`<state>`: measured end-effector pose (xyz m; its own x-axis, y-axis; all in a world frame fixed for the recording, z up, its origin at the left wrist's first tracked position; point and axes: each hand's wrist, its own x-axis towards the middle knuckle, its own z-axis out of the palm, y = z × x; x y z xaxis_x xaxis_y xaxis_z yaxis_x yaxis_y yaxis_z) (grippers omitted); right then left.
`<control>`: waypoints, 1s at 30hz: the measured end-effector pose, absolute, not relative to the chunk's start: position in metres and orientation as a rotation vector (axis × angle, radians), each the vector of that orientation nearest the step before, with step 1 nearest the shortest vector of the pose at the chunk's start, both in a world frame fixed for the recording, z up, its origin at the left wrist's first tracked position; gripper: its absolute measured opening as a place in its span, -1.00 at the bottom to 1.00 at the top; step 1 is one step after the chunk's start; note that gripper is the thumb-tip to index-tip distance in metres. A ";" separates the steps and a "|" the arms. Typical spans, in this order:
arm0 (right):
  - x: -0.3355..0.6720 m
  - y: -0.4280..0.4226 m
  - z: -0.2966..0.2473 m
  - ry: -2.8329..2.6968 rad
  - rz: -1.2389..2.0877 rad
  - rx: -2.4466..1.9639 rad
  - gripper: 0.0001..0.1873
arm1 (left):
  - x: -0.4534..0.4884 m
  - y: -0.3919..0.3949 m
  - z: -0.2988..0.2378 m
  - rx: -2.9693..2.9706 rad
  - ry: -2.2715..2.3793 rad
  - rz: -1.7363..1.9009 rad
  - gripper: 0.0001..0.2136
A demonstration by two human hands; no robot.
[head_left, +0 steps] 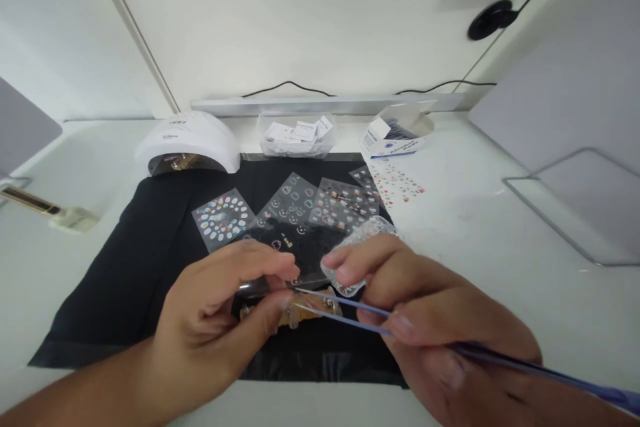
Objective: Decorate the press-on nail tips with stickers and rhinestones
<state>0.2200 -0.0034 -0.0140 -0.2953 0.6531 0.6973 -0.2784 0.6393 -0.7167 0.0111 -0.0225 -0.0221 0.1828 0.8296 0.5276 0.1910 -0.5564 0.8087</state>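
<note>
My left hand [220, 320] pinches the near edge of a clear sticker sheet [285, 213] printed with small moons and outlined figures; the edge curves near the fingertips. My right hand [430, 307] is closed around purple tweezers [360, 317], whose two tips are apart close to my left thumb and index finger. Whether anything sits between the tips is too small to tell. Just under the fingers lies an amber-coloured piece [320, 305] with clear parts, partly hidden by my left thumb. Beside my right fingertips is a clear textured case [360, 237], partly covered.
A black mat [135, 260] covers the white table. More sticker sheets [223, 217] lie on it. Behind stand a white nail lamp [190, 137], a clear tub of packets [297, 137] and an open box [397, 133]. A polish bottle [70, 217] is left, a wire stand [555, 213] right.
</note>
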 end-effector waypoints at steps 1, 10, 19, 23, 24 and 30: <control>0.220 -0.003 -0.013 -1.628 0.944 -0.314 -0.74 | 0.011 -0.022 -0.022 1.860 0.956 1.403 -0.56; 0.224 -0.003 -0.015 -1.602 0.937 -0.302 -0.74 | 0.014 -0.022 -0.018 1.774 0.970 1.427 -0.63; 0.224 0.004 -0.026 -1.643 0.853 -0.273 -0.73 | 0.010 -0.024 -0.022 1.819 1.050 1.320 -0.64; 0.225 0.005 -0.023 -1.660 0.861 -0.268 -0.75 | 0.008 -0.025 -0.022 1.828 1.065 1.287 -0.65; 0.224 0.005 -0.021 -1.664 0.864 -0.272 -0.75 | 0.008 -0.025 -0.022 1.840 1.075 1.285 -0.66; 0.226 0.007 -0.021 -1.724 0.834 -0.270 -0.75 | 0.005 -0.026 -0.022 1.908 1.084 1.309 -0.71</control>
<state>0.2257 0.0071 -0.0209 -0.3292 0.5718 0.7515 -0.2345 0.7214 -0.6516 0.0054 -0.0259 -0.0219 0.1892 0.8641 0.4663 0.2970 -0.5030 0.8116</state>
